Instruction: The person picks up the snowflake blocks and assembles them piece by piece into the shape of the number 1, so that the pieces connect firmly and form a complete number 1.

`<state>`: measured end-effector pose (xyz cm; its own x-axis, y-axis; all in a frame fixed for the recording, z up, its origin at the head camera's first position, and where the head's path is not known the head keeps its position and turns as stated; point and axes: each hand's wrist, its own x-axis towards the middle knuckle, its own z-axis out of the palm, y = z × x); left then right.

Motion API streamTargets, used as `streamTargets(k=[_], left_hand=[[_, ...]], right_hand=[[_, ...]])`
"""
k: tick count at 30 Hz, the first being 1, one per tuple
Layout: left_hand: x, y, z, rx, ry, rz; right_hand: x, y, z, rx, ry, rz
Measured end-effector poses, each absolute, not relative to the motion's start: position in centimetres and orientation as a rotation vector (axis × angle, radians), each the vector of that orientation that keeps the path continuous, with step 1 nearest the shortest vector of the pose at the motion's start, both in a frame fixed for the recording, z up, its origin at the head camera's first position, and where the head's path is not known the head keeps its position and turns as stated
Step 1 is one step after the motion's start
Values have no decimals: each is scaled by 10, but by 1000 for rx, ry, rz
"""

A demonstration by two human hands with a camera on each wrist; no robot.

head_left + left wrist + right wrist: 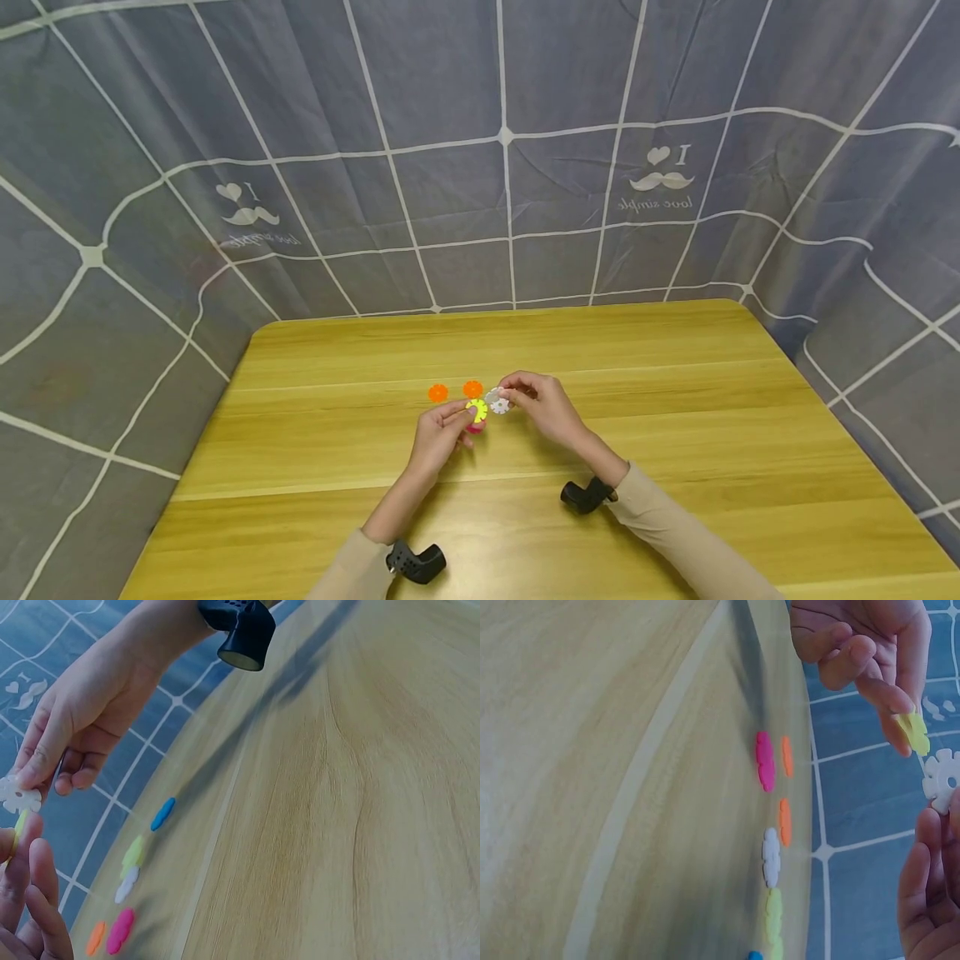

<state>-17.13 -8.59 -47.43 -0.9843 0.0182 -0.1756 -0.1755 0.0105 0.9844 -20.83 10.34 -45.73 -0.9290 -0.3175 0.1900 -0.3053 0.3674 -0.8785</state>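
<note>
Between thumb and fingers my left hand (437, 437) pinches a yellow notched disc (478, 412), seen nearly edge-on in the right wrist view (913, 733). Opposite it, my right hand (551, 410) pinches a white notched disc (500, 406) with a small centre hole (943, 778). Both discs are held up above the table, their edges close together. In the right wrist view a narrow gap shows between them. The left wrist view has the right hand (94, 705) above and the left hand (37, 900) below, partly cut off.
On the wooden table (315, 450) lie two orange discs (438, 392) (784, 822), a pink disc (764, 761), a white one (771, 857), a yellow one (773, 915) and a blue one (163, 814). A grey-blue curtain (450, 192) with white lines hangs behind the table.
</note>
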Motion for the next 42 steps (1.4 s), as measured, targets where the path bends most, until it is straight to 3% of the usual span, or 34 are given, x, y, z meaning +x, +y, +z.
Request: streamTargets(k=[42], left_hand=[[-172, -68, -457, -155, 2089, 2067]], right_hand=[[-196, 115, -459, -823, 2718, -1628]])
